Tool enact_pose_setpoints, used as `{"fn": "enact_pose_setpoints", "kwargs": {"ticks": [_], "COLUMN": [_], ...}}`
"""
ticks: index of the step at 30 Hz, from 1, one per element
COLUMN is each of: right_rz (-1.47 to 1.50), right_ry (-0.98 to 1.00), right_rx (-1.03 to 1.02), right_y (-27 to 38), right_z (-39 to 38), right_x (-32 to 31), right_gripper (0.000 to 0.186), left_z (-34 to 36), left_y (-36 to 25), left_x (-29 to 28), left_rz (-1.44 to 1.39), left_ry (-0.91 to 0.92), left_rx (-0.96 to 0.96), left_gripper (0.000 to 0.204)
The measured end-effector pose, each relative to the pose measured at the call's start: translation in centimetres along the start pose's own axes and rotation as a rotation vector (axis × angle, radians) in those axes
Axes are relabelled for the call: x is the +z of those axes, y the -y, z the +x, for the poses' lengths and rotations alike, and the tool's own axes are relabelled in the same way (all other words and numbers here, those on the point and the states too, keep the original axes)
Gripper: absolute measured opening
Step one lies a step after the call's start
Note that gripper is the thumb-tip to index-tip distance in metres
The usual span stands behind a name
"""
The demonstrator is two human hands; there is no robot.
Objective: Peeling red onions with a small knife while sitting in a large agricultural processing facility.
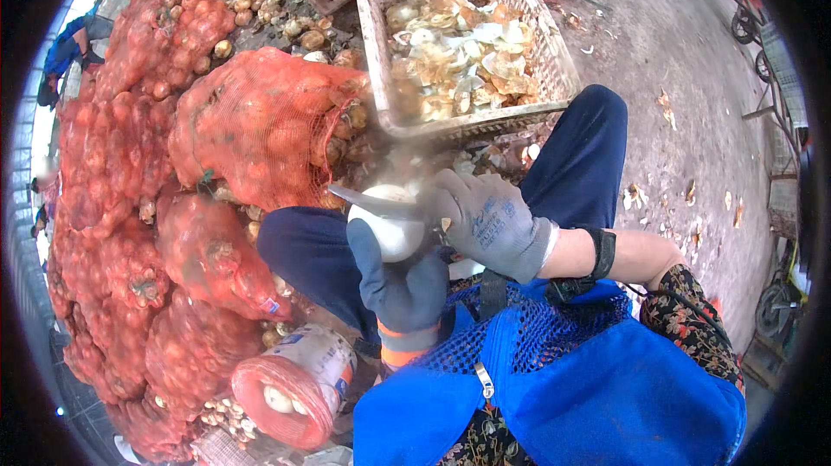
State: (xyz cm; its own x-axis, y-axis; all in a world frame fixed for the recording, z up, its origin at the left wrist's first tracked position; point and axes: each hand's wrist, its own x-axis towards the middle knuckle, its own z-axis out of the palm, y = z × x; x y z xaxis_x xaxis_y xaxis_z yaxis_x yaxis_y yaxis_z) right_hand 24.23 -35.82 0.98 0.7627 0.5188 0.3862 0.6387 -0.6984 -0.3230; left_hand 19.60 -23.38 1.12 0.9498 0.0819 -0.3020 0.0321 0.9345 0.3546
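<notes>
A peeled white onion (395,239) rests in my left hand (402,284), which wears a dark glove with an orange-striped cuff. Its thumb and fingers are closed around the onion from below. My right hand (485,222), in a grey glove, grips a knife (376,204) whose handle is hidden inside the fist. The blade points left and lies across the upper part of the onion. Just beyond both hands is an open red mesh bag (268,124) of unpeeled onions, its mouth turned toward the crate.
A dirty white plastic crate (561,77) with onion skins stands ahead. More red mesh onion sacks (112,163) pile up on the left. Near my left knee is a bucket (325,362) lined with red mesh, holding peeled onions (279,398). Skin scraps dot the concrete floor (658,59).
</notes>
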Motion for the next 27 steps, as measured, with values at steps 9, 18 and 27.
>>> {"fn": "enact_pose_setpoints", "kwargs": {"ticks": [9,18,27], "right_rz": [0.092,0.073,-0.184], "right_ry": [0.078,0.309,0.232], "right_rx": [0.125,0.085,0.47], "right_y": [-3.8,-0.3,-7.1], "right_z": [-0.9,0.5,0.2], "right_x": [1.0,0.3,5.0], "right_gripper": [0.03,0.024,0.035], "left_z": [-1.5,-0.1,-0.2], "left_y": [-1.8,0.1,-4.5], "left_x": [1.2,0.6,-1.1], "left_rz": [0.111,-0.01,0.035], "left_ry": [-0.105,-0.058,-0.164], "left_rx": [0.168,0.154,0.451], "left_gripper": [0.044,0.05,0.04]}}
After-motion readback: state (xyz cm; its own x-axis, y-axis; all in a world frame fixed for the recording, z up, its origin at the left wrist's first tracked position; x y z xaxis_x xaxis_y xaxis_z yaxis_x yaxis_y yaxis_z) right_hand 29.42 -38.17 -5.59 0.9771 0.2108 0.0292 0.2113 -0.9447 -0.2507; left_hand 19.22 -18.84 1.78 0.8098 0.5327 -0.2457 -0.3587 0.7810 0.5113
